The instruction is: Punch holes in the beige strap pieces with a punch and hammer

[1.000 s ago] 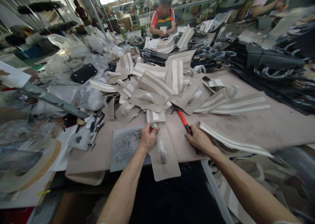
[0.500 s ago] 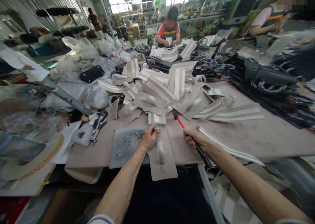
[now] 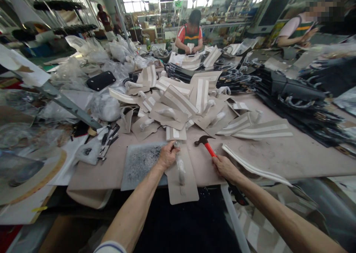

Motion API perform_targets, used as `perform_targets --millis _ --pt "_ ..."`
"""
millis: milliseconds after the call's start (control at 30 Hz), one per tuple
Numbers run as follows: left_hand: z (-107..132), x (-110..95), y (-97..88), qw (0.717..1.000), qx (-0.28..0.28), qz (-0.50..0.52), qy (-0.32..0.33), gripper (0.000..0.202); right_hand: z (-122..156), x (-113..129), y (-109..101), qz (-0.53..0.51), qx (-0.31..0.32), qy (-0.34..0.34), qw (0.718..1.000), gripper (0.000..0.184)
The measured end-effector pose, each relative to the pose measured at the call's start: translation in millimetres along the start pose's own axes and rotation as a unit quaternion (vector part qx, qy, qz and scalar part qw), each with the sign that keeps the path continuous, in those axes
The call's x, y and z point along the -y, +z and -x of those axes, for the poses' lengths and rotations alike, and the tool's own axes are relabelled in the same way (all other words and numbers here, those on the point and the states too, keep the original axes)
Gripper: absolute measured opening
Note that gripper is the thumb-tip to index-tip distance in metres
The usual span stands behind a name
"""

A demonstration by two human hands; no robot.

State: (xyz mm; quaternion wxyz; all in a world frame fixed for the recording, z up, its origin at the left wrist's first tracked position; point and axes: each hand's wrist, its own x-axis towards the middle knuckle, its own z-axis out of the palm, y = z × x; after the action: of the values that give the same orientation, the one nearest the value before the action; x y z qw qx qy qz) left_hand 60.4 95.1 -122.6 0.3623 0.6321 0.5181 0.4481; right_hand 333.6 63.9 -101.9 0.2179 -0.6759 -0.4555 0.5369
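Left hand (image 3: 167, 155): fingers clamped round a short metal tool (image 3: 176, 144), at the far end of a beige panel (image 3: 189, 188).
Right hand (image 3: 226, 168): closed on the handle of a claw hammer (image 3: 210, 149), its head apart from the tool.
Panel: on the table (image 3: 261, 156), near end jutting past the edge, a plastic-wrapped strap (image 3: 181, 168) along its middle.
Board (image 3: 139, 167): grey, black-speckled, just left of the panel.
Pile (image 3: 170, 114): more beige panels, heaped beyond both hands.

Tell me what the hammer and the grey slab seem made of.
Hammer: head probably dull metal, by the thin dark claw; red shaft evenly coloured, smooth-looking, maybe plastic or painted. Grey slab: matt, perhaps metal or stone; its speckled top leaves that open.
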Motion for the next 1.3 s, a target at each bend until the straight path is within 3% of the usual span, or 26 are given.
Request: perform_targets --millis 200,267,400,467,600,667,767,867,1000,1100,1233,1300 --pt "-2.4 4.6 -3.5 0.999 0.026 -0.028 0.006 0.018 12.3 30.1 -7.5 0.084 -0.016 -0.049 0.995 0.028" --pt "-1.2 6.7 -3.3 0.999 0.027 -0.025 0.011 0.018 24.3 49.4 -7.2 0.125 -0.040 -0.122 0.984 0.031" --pt "0.6 6.6 -2.1 0.999 0.024 -0.020 0.016 0.016 48.9 83.1 1.3 0.251 -0.139 -0.318 0.903 0.034" --pt "0.8 4.5 -2.0 0.999 0.021 -0.023 0.018 0.013 53.3 90.0 7.8 0.326 -0.144 -0.345 0.868 0.033" --pt "1.2 1.9 -2.2 1.000 0.019 -0.017 0.012 0.010 52.4 100.9 8.0 0.474 -0.070 -0.319 0.818 0.028" --pt "1.5 2.6 -2.2 1.000 0.020 -0.010 0.009 0.011 55.7 113.3 1.6 0.460 -0.088 -0.328 0.820 0.029" --pt "1.8 4.3 -2.2 1.000 0.025 -0.003 0.011 0.013 63.6 128.5 -3.2 0.331 -0.194 -0.376 0.843 0.034" --pt "1.9 3.8 -2.7 0.999 0.029 -0.012 0.011 0.013 64.1 121.0 3.8 0.313 -0.218 -0.375 0.845 0.040" --pt "2.2 2.4 -2.8 0.999 0.031 -0.025 0.002 0.014 53.4 94.0 10.4 0.432 -0.108 -0.343 0.827 0.034" --pt "2.6 4.1 -2.2 0.999 0.031 -0.020 0.004 0.019 43.9 81.6 3.0 0.499 -0.066 -0.286 0.815 0.030" --pt "2.6 8.3 -1.6 0.999 0.031 -0.013 0.015 0.016 22.0 54.3 -8.7 0.467 -0.035 -0.209 0.859 0.039" --pt "2.1 10.3 -1.3 0.999 0.030 -0.007 0.014 0.014 9.4 33.9 -9.9 0.470 -0.037 -0.159 0.867 0.041"
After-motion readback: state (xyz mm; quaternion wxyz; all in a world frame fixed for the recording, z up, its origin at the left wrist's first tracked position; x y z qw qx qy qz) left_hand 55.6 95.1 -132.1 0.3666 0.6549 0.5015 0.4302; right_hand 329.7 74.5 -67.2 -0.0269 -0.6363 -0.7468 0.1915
